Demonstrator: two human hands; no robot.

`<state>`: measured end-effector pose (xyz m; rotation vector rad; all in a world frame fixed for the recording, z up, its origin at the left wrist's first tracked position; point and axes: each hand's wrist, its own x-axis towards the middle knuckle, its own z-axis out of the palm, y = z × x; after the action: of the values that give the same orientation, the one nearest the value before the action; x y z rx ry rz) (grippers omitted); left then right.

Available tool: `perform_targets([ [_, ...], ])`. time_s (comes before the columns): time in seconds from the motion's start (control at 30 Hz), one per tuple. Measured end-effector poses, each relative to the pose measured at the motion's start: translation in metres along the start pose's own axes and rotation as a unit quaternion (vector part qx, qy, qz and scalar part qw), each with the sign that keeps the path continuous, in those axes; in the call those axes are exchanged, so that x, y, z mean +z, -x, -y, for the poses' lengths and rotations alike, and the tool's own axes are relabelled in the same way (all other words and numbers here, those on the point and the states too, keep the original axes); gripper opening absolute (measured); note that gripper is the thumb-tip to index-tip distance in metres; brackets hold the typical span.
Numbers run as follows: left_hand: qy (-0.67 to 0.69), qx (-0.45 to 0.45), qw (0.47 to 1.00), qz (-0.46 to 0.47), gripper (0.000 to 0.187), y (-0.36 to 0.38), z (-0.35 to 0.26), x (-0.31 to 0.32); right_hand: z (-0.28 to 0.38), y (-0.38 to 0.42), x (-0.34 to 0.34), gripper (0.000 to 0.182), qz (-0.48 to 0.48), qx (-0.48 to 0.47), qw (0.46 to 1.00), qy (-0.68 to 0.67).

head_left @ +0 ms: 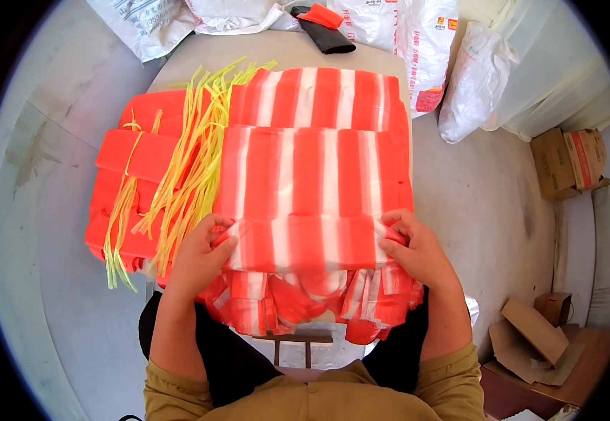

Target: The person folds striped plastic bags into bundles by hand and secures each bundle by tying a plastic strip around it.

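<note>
Two hands grip opp. ends of one folded band at the near part of the red/white striped bags [307, 168]. L hand [201, 254]: thumb on the band's L end, fingers curled at its far corner; pinch closed on the plastic. R hand [417, 245]: matching grasp at the R end, thumb pointing inward, fingers bent at the corner. Band spans betw. both sets of fingers, approx. level; rest of stack lies flat beyond the fingertips, on the table [249, 52]. Loose ruffled ends hang on the near side, toward the lap. No. of layers in each pinch: cannot tell.

Adj. items: yellow strings [193, 168] run along the stack's L edge, partly over a red bundle [112, 152]. Black roll [329, 38] w/ red piece [319, 15] on top lies at the table's far end, nr. white sacks [428, 56]. Cardboard boxes [552, 165]: far R.
</note>
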<state>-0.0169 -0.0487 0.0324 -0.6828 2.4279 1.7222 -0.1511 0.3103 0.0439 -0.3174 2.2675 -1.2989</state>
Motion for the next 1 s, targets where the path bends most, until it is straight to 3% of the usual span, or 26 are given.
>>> perform_targets([
  [0.23,0.002,0.012,1.000,-0.018,0.025,-0.001,0.003,0.003,-0.005,0.000,0.000,0.031,-0.001,-0.034,0.998,0.060],
  [0.53,-0.250,-0.011,0.965,-0.078,0.036,0.006,-0.007,-0.004,0.016,0.008,0.009,0.030,-0.084,-0.068,0.969,0.224],
  [0.63,-0.272,0.027,0.957,-0.091,0.038,0.013,-0.010,-0.003,0.015,0.008,0.010,0.030,-0.120,-0.190,0.914,0.337],
  [0.73,-0.315,0.285,0.898,-0.114,0.047,0.016,-0.002,-0.004,0.022,0.008,0.008,0.039,-0.016,-0.337,0.874,0.350],
  [0.83,-0.333,0.365,0.869,-0.027,0.055,0.018,-0.011,0.002,0.021,0.004,0.026,0.053,0.035,-0.358,0.868,0.342],
  [1.0,-0.365,0.379,0.850,-0.002,0.057,0.013,-0.004,0.011,0.011,-0.002,0.030,0.060,0.012,-0.363,0.853,0.376],
])
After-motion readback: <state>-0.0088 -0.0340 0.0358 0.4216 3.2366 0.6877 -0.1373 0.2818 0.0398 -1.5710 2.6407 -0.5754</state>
